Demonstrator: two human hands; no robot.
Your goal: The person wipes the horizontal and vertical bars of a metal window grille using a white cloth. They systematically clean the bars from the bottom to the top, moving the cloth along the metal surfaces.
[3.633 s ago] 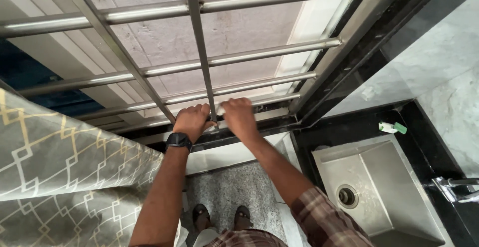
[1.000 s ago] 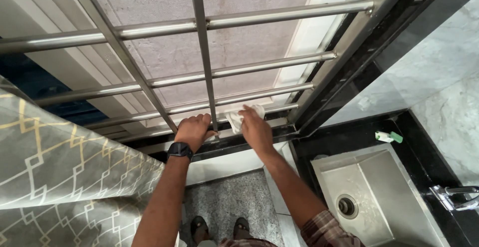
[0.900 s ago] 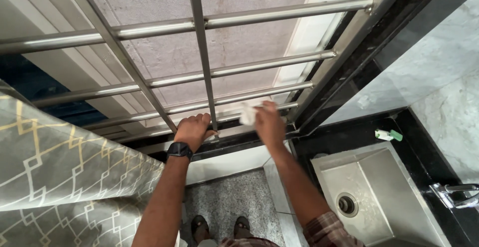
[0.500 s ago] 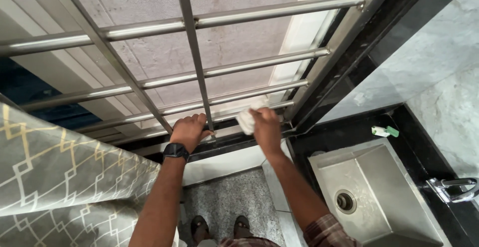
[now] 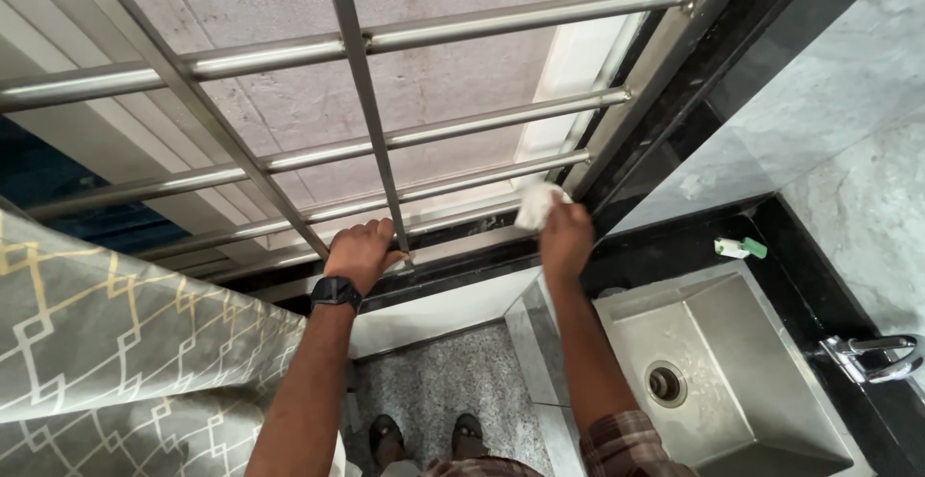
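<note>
I am seeing the patterned grey curtain hanging at far left. The left hand, wearing a black wristwatch, is gripping the steel window grille. The right hand is pressing a crumpled white cloth against the lowest bar, apparently. A steel sink is sitting rightmost.

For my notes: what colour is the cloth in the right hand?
White. The cloth shows best in the head view, above the right hand.
</note>
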